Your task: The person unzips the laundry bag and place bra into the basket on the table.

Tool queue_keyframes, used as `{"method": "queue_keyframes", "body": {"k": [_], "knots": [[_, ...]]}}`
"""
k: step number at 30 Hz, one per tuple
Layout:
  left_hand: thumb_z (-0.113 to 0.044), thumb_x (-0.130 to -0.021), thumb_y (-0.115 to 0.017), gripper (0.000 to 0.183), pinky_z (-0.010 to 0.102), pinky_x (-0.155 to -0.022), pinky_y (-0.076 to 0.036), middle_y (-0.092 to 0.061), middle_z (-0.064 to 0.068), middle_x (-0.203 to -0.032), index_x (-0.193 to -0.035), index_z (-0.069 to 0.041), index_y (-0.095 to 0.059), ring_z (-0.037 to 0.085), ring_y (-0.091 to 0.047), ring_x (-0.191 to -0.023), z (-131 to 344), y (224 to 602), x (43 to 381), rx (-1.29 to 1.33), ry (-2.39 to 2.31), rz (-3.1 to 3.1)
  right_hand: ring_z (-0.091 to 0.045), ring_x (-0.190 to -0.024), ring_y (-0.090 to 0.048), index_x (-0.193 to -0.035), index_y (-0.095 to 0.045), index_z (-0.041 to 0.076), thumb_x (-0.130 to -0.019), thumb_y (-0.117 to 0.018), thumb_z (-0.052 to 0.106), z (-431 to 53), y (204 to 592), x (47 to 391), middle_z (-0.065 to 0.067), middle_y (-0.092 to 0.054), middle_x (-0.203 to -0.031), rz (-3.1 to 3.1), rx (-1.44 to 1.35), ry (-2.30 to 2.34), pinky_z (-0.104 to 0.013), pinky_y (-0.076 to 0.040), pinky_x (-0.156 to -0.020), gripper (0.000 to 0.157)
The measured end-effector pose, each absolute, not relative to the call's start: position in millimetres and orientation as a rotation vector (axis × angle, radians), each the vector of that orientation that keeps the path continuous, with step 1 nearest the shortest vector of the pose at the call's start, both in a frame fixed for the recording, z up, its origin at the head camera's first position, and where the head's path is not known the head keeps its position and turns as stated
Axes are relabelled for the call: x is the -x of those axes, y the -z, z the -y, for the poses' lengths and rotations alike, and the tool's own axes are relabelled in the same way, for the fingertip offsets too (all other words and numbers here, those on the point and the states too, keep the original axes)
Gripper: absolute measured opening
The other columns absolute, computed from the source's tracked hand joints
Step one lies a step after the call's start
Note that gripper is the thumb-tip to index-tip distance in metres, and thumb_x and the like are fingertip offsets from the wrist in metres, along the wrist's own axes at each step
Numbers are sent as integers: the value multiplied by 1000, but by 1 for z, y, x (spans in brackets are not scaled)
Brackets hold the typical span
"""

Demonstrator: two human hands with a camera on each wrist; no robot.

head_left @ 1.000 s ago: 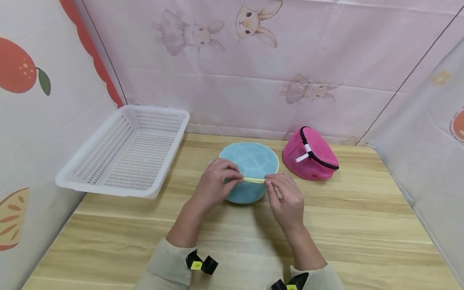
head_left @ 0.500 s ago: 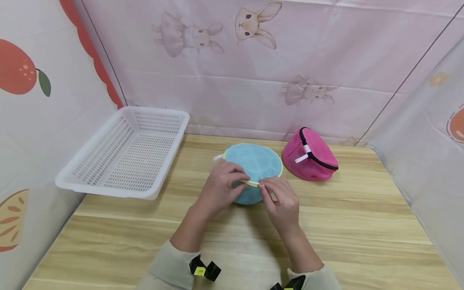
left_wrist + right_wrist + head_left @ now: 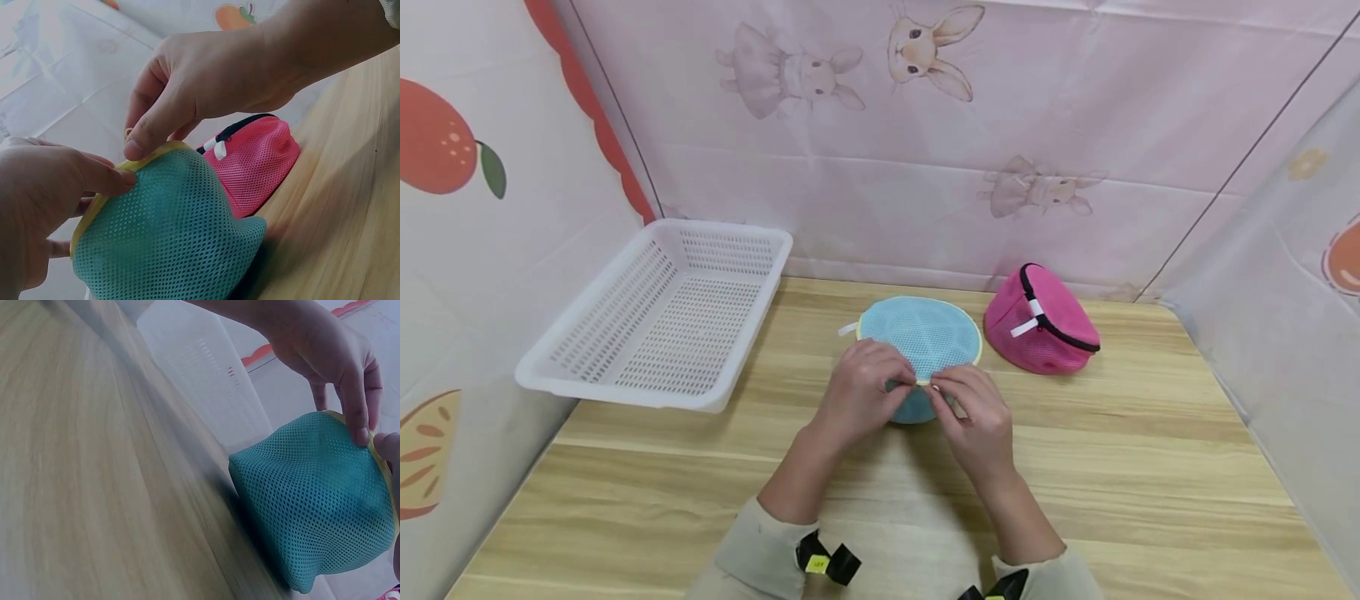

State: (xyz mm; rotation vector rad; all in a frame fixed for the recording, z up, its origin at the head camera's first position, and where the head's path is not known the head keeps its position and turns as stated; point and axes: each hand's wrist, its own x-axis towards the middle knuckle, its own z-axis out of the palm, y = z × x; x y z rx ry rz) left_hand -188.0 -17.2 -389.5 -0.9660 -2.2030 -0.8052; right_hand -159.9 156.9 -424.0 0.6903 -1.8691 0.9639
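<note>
A round blue mesh laundry bag [image 3: 919, 333] with yellow trim sits mid-table, a white tag [image 3: 847, 329] sticking out at its left. Thumb and fingers of my left hand [image 3: 868, 383] pinch the near rim. Close beside it, my right hand [image 3: 973, 417] pinches the same yellow edge [image 3: 150, 157]. In the left wrist view a small tan bit [image 3: 128, 132] shows at the right fingertips. The mesh side of the bag [image 3: 312, 494] bulges unevenly below the rim in the right wrist view. To the right stands a pink mesh bag [image 3: 1041, 321] with a black zipper, untouched.
At the back left lies a white perforated plastic basket [image 3: 767, 292]. Behind the wooden table [image 3: 1150, 450] hangs a pink rabbit-print cloth [image 3: 880, 200], with fruit-print cloths at both sides.
My right hand has shifted left along the yellow rim, closing the gap to the left hand. The left hand has moved slightly right, and the bag's white tag has come into fuller view.
</note>
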Motion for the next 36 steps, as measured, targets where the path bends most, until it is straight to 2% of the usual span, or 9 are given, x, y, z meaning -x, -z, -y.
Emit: {"method": "queue_keyframes", "body": {"k": [3, 8, 11, 17, 20, 26, 36], "knots": [[-9, -70, -81, 11, 41, -94, -46, -70, -6, -78, -71, -13, -71, 11, -63, -85, 18, 389, 188, 964, 821, 2201, -24, -89, -62, -87, -73, 0, -73, -77, 1, -157, 425, 160, -9, -69, -89, 1874, -688, -963, -28, -48, -90, 15], [-7, -70, -80, 13, 35, -93, -46, -69, -6, -77, -70, -13, -68, 11, -62, -84, 18, 389, 188, 970, 861, 2217, -24, -89, -63, -87, -73, 0, -75, -75, 2, -157, 426, 161, -9, -69, -89, 1874, -688, -968, -41, -47, -93, 13], [-10, -72, -80, 11, 32, -93, -45, -69, -7, -79, -76, -14, -70, 11, -62, -85, 18, 388, 188, 982, 863, 2243, -25, -89, -63, -88, -72, -1, -76, -74, 0, -157, 426, 161, -10, -69, -89, 1868, -688, -981, -46, -46, -93, 12], [-18, -74, -80, 13, 34, -93, -42, -69, -8, -86, -86, -18, -76, 11, -59, -92, 15, 390, 186, 1016, 824, 2282, -24, -87, -64, -90, -72, -2, -77, -72, -1, -156, 425, 160, -11, -70, -88, 1856, -668, -1007, -45, -48, -90, 13], [-18, -74, -81, 11, 34, -93, -41, -67, -9, -84, -84, -18, -76, 11, -58, -91, 15, 391, 186, 1019, 829, 2289, -24, -85, -63, -88, -72, -2, -75, -73, -3, -156, 425, 159, -11, -70, -86, 1836, -653, -1018, -43, -49, -89, 13], [-20, -75, -80, 7, 33, -92, -41, -66, -10, -83, -80, -18, -75, 10, -57, -91, 15, 390, 186, 1008, 831, 2306, -25, -84, -63, -87, -71, -2, -74, -74, -4, -157, 422, 159, -12, -70, -84, 1809, -644, -1037, -30, -49, -86, 14], [-21, -74, -81, 8, 34, -90, -42, -65, -12, -81, -79, -20, -76, 9, -57, -90, 13, 393, 186, 987, 827, 2290, -25, -83, -64, -88, -72, -1, -73, -74, -4, -159, 424, 159, -11, -70, -85, 1803, -612, -1009, -27, -50, -86, 15]]}}
